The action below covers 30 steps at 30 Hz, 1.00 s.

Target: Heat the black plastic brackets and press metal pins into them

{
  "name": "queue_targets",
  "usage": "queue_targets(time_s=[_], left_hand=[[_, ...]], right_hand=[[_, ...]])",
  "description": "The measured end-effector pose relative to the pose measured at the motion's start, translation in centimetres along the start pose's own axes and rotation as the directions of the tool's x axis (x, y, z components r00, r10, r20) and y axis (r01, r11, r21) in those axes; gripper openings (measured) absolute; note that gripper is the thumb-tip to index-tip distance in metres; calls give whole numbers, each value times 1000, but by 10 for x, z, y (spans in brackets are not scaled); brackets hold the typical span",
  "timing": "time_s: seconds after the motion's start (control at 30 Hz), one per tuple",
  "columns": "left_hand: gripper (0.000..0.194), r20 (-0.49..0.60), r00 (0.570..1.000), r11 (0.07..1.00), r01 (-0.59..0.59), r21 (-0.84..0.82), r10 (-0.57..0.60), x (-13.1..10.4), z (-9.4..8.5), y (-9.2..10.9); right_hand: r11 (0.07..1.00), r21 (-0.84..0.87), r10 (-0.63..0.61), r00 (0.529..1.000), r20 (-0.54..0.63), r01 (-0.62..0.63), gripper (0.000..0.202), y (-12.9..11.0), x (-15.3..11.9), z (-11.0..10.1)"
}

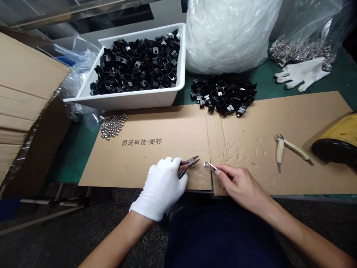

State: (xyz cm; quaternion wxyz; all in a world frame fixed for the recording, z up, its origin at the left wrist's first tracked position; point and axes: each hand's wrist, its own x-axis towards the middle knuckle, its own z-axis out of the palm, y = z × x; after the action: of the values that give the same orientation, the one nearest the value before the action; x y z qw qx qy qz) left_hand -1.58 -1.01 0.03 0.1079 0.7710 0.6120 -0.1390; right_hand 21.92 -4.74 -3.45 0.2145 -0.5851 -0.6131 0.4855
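Note:
My left hand [164, 182], in a white glove, is closed around the red-and-black handles of diagonal cutters [192, 161]. Their jaws point right, toward a small shiny metal part [206, 164] with a thin stem and a rounded end. My bare right hand [240, 186] pinches that part by its stem between thumb and fingertips. A short gap separates the jaws from the part. Both hands are over the front edge of the cardboard sheets [173, 130], near the seam where they meet.
A white bin [125, 100] of black plastic housings stands behind, beside a loose pile of black housings [223, 93]. Small metal cylinders [113, 125] lie at left. Pale-handled pliers [291, 149], a yellow-and-black object [338, 139], a white glove [302, 74] and bagged metal parts [304, 52] are at right.

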Motion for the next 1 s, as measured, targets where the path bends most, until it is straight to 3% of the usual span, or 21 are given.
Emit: queue_targets(time_s=[0.23, 0.47, 0.73, 0.83, 1.0], left_hand=[[17, 54, 998, 999, -29, 44, 26, -8, -5, 4], [30, 133, 991, 996, 14, 84, -25, -1, -19, 18], [38, 172, 983, 992, 47, 119, -68, 5, -34, 28], [43, 236, 965, 989, 81, 127, -110, 7, -38, 30], [43, 247, 962, 981, 73, 181, -117, 10, -39, 35]], right_hand=[[996, -25, -92, 994, -63, 90, 26, 0, -2, 4], [995, 104, 12, 989, -146, 3, 34, 12, -7, 0], [968, 245, 89, 988, -124, -56, 36, 21, 5, 5], [965, 261, 75, 990, -119, -42, 37, 21, 4, 7], [968, 249, 34, 993, -109, -6, 32, 20, 5, 4]])
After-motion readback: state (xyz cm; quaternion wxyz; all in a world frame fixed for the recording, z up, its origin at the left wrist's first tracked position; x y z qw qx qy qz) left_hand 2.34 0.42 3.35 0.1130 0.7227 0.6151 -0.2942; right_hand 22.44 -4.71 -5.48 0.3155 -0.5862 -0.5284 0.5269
